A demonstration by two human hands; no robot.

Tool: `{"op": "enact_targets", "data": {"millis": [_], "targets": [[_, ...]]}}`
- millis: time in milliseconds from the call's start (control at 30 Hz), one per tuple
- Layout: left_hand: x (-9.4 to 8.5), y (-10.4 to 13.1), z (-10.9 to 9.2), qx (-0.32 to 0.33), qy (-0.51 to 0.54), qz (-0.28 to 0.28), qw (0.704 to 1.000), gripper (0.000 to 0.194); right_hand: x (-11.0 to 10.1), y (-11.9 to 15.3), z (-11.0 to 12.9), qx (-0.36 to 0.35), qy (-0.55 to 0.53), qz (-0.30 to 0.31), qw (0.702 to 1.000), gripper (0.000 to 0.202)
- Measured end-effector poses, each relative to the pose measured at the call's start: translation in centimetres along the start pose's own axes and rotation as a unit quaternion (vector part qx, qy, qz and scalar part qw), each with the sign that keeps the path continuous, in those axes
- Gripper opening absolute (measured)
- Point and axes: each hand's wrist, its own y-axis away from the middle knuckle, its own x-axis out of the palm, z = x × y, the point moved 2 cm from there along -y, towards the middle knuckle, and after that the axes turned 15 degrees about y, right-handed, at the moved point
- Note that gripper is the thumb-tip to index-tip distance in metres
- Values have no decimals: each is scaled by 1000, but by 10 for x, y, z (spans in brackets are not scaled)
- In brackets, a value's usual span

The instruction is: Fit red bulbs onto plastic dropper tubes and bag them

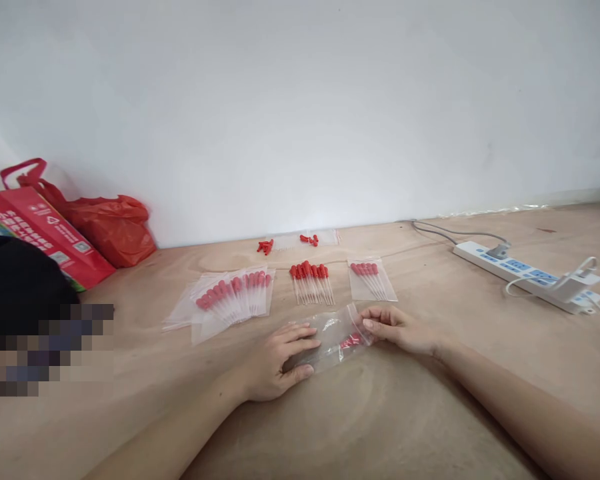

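Observation:
A clear zip bag [325,339] lies on the wooden table, with red dropper bulbs [351,341] showing inside at its right end. My left hand [280,360] rests on the bag's left part, fingers spread and stretched out. At the bag's right edge, by the zip strip, my right hand [387,328] pinches the plastic between thumb and fingers. Just behind it are loose droppers with red bulbs [310,283], set side by side in a row. To the right of that row a flat bag [373,283] holds several droppers. Filled bags [235,297] overlap in a fan on the left.
Loose red bulbs [265,247] and another clear bag [327,237] lie near the wall. A white power strip [525,273] with plugs and cables is on the right. Red bags [115,227] and a black item [25,287] stand at the left.

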Motion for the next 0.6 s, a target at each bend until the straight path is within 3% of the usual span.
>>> {"op": "enact_targets", "data": {"millis": [167, 267, 367, 467, 600], "targets": [[2, -1, 0, 7, -7, 4, 1000, 39, 8, 0, -1, 25, 28, -44, 998, 33], [2, -1, 2, 33, -1, -11, 999, 36, 13, -1, -5, 76, 51, -95, 991, 36], [2, -1, 5, 68, 11, -23, 997, 29, 17, -1, -8, 107, 77, -109, 985, 38], [1, -2, 6, 88, 22, -28, 995, 24, 14, -4, -9, 97, 112, -127, 981, 34], [1, -2, 7, 84, 22, -30, 996, 23, -11, -29, -6, 24, 232, -241, 942, 20]]}}
